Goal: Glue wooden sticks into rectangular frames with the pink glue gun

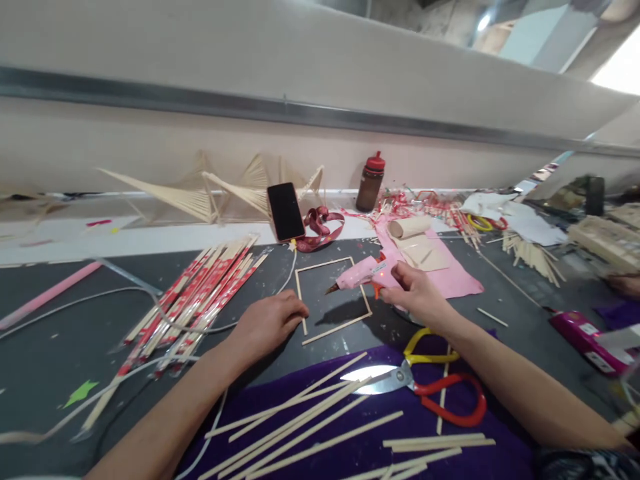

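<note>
My right hand (416, 293) is wrapped round the handle of a pink hot glue gun (357, 272) with an orange trigger and a small lit red light. Its dark nozzle points left and down over a square of thin wooden sticks (337, 329) on the dark table. My left hand (270, 323) rests at the square's left side, fingers together and pressed against that stick. At the lower left corner a small gap shows between two sticks. Nearer me, scissors (399, 379) with yellow and red handles lie partly open beside loose wooden sticks (325, 437) on purple cloth (240, 393).
Red-and-white packets of sticks (190, 300) and a white cable (220, 329) lie left. Behind stand a phone (285, 212), a twisted stick model (185, 200) and a red-capped bottle (371, 183). Pink cloth (457, 280) lies right, with a magenta device (583, 340) farther right.
</note>
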Demonstrator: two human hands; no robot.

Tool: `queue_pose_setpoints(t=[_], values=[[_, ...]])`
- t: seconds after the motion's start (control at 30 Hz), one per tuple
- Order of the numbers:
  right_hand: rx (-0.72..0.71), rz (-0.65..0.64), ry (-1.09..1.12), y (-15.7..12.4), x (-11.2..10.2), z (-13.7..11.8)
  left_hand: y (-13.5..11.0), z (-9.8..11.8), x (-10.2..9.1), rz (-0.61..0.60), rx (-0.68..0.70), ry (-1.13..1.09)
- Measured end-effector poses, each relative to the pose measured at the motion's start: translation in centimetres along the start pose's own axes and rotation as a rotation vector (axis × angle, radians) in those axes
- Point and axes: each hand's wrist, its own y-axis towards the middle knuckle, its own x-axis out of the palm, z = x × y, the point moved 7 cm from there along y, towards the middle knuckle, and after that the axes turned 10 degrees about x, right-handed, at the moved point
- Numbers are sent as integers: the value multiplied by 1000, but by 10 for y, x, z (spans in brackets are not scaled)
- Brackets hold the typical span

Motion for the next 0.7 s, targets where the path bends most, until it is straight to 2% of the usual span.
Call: queue_pose_setpoints(t=[0.17,0.27,0.5,0.7], values=[[24,-39,159,9,-12,1,1,-4,-1,24,2,-3],[20,-20,202,13,-19,3,1,-6,0,30,-3,-5],[-60,284,-197,10,-38,-2,1,-9,1,25,5,7],[-84,370,-279,9,-49,-5,2,-9,0,24,-12,-13]])
